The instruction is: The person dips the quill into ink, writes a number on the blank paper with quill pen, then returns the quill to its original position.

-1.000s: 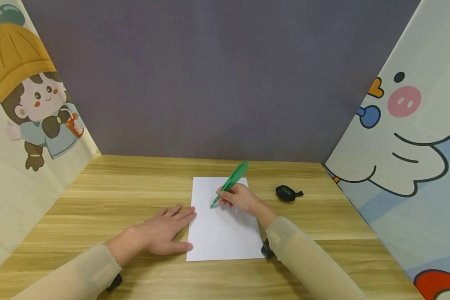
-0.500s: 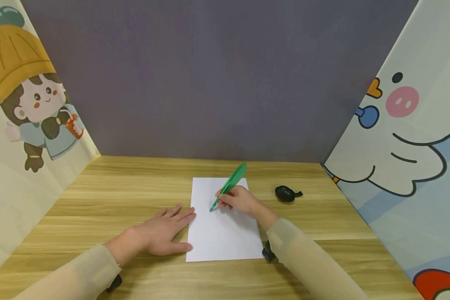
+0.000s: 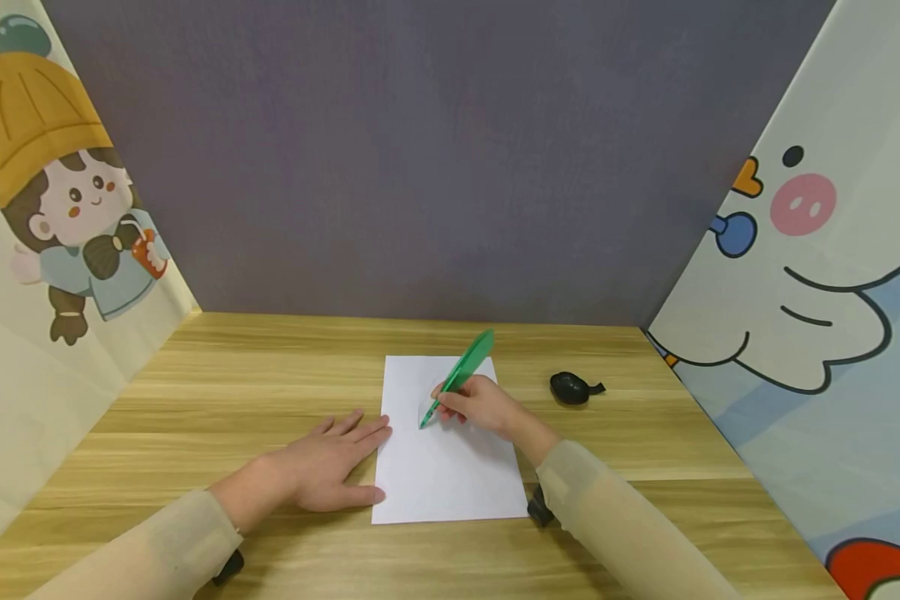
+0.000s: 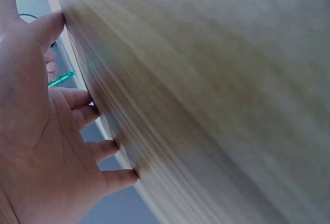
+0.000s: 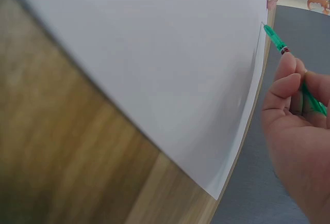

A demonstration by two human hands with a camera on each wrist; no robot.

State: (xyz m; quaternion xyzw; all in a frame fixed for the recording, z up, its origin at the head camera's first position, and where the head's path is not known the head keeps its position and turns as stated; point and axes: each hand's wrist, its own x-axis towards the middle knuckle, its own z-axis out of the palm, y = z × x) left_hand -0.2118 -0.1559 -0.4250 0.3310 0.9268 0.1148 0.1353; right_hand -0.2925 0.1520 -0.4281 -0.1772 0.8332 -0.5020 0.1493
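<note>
With the sheet of paper [image 3: 450, 492] read as a clock, 12 at its far edge, the tip of the green pen [image 3: 465, 367] stands a little toward 10 o'clock from the middle, and the move to come most likely turns on how that tip meets the paper. It seems to touch, beside a thin line in the right wrist view that ends about at the tip; what the line may form is too faint to tell. The pen leans, its long axis running from the tip up toward 1 o'clock, where its broad, leaf-like end rises off the paper. The right hand [image 3: 482, 402] is the nearer one, lying at 2 o'clock from the tip and pinching the pen low on its shaft between thumb and curled fingers. The left hand [image 3: 328, 468] grips nothing: it rests on the bench [image 3: 285, 375] toward 8 o'clock from the tip, fingers straight and spread, with the thumb tip and nearest fingertips at the paper's 9 o'clock edge. The two hands are well apart. A small black object [image 3: 570, 388] lies on the bench at about 3 o'clock from the right hand, off the paper.
</note>
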